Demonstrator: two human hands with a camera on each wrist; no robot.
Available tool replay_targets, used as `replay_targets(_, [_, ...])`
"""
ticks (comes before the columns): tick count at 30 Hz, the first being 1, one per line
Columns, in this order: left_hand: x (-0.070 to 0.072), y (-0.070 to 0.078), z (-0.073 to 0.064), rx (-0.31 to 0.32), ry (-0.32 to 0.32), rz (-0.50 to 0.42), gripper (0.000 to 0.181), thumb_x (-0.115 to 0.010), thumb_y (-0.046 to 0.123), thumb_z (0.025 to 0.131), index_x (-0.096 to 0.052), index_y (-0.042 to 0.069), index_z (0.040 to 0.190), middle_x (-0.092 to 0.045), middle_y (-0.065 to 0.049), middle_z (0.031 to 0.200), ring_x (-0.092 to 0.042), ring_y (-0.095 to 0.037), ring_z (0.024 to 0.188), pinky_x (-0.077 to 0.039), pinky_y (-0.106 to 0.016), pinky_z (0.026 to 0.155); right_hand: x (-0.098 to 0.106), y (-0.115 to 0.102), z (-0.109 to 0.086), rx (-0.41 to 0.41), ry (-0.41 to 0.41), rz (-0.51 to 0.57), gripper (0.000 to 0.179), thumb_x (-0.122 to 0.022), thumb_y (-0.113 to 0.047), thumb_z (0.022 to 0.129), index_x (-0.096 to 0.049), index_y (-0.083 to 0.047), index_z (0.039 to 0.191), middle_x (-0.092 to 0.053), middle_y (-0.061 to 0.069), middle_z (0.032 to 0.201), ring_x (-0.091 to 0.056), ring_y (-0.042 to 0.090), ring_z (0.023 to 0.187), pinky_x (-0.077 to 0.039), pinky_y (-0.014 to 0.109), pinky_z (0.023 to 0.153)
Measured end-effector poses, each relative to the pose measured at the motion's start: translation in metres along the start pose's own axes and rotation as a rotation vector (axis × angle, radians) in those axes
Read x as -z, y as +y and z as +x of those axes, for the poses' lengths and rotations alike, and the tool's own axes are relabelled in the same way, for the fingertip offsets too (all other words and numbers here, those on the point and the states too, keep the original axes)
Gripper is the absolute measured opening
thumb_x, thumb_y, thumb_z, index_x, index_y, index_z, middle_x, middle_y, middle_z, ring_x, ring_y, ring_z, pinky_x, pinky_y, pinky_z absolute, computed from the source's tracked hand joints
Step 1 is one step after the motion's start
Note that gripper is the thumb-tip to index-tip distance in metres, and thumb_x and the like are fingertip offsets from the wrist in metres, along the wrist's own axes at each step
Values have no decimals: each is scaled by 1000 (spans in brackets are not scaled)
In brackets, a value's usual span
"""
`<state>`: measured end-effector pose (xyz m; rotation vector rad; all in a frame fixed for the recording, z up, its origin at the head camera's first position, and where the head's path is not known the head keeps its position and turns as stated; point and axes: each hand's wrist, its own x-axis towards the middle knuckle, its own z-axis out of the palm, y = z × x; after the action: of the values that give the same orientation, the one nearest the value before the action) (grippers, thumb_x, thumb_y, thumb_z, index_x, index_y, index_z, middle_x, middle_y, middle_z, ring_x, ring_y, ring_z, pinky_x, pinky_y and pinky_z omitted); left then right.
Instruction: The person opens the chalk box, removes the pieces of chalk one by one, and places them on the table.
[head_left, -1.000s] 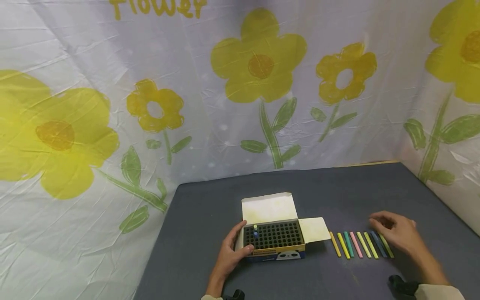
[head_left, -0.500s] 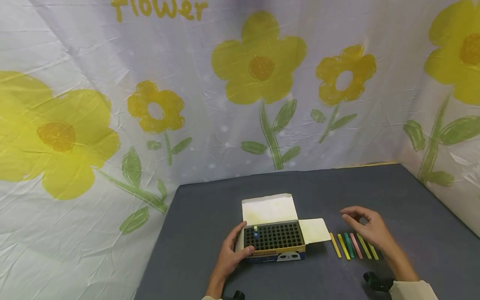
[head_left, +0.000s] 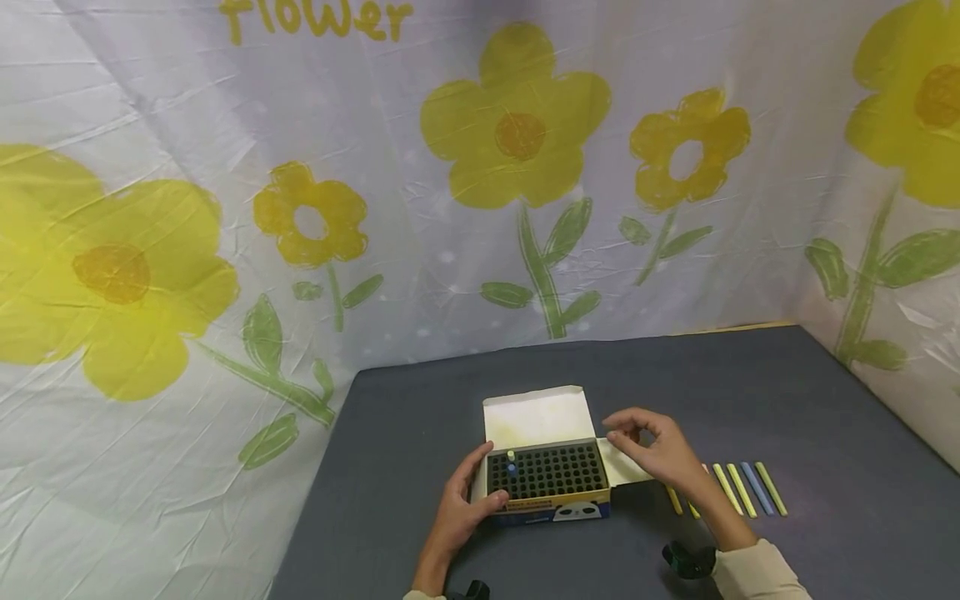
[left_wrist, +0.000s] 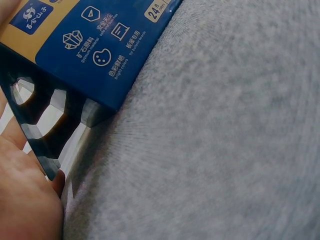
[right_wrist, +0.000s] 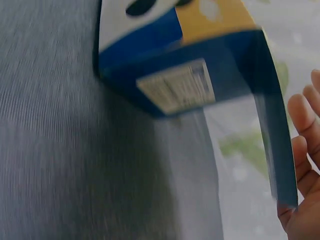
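An open chalk box (head_left: 573,510) with a black holed insert (head_left: 555,471) stands on the dark table. A pale yellow-green chalk stick (head_left: 511,456) and a blue one (head_left: 512,468) stand in holes at its left. My left hand (head_left: 465,500) grips the box's left end, thumb over the front corner. My right hand (head_left: 656,446) hovers over the right flap (head_left: 626,468), thumb and index fingertips close together. Whether a chalk is between them is hidden. In the right wrist view, its curled fingers (right_wrist: 302,117) show beyond the flap.
Several coloured chalk sticks (head_left: 741,490) lie in a row right of the box, partly covered by my right forearm. The box's white lid (head_left: 538,417) stands folded back. A flower-printed curtain (head_left: 420,250) hangs behind the table (head_left: 420,433).
My right hand has moved left from the right end of the chalk row to above the box's right flap. The left hand and box have stayed put.
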<state>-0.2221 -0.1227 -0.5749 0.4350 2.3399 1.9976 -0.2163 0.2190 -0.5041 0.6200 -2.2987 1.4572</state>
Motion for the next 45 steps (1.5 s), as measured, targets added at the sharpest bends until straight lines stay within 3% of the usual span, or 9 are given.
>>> replay_targets(14, [-1, 0, 2, 2, -2, -4, 71, -80, 18, 88, -49, 34, 150, -41, -3, 162, -34, -32, 152, -32, -59, 115, -46, -10, 16, 63, -98, 59, 18, -72, -4, 93, -72, -1, 111, -67, 3, 81, -55, 6, 65, -48, 27, 61])
replay_targets(22, [-1, 0, 2, 2, -15, -23, 71, -79, 15, 89, -49, 31, 151, -48, -6, 155, -48, -28, 135, -48, -36, 102, -69, -19, 24, 29, -160, 38, 18, -74, -12, 94, -73, -4, 109, -67, 0, 85, -60, 4, 75, -52, 28, 70])
replay_targets(26, [0, 0, 2, -10, -24, -26, 71, -78, 13, 90, -48, 30, 152, -48, -7, 155, -49, -26, 135, -48, -35, 102, -79, -25, 28, 12, -233, 52, 20, -73, -15, 95, -73, -5, 113, -71, 3, 93, -57, 4, 70, -51, 27, 67])
replay_targets(34, [0, 1, 1, -4, -27, -53, 70, -77, 12, 90, -48, 29, 152, -51, -9, 152, -54, -25, 127, -51, -30, 95, -98, -34, 32, 33, -320, -18, 23, -73, -12, 94, -73, -5, 115, -75, 8, 102, -51, -1, 68, -48, 23, 65])
replay_targets(39, [0, 0, 0, -2, -33, -62, 71, -77, 11, 90, -47, 29, 152, -48, -8, 156, -52, -25, 131, -50, -29, 98, -108, -36, 29, 6, -317, -71, 20, -75, -11, 92, -75, -7, 111, -74, 5, 102, -51, 0, 68, -46, 22, 64])
replay_targets(45, [0, 0, -1, 2, -29, -73, 71, -77, 11, 89, -48, 28, 152, -47, -9, 156, -53, -25, 128, -52, -29, 95, -116, -41, 29, -10, -286, -192, 17, -78, -10, 89, -77, -9, 106, -72, -1, 93, -60, 4, 77, -49, 24, 67])
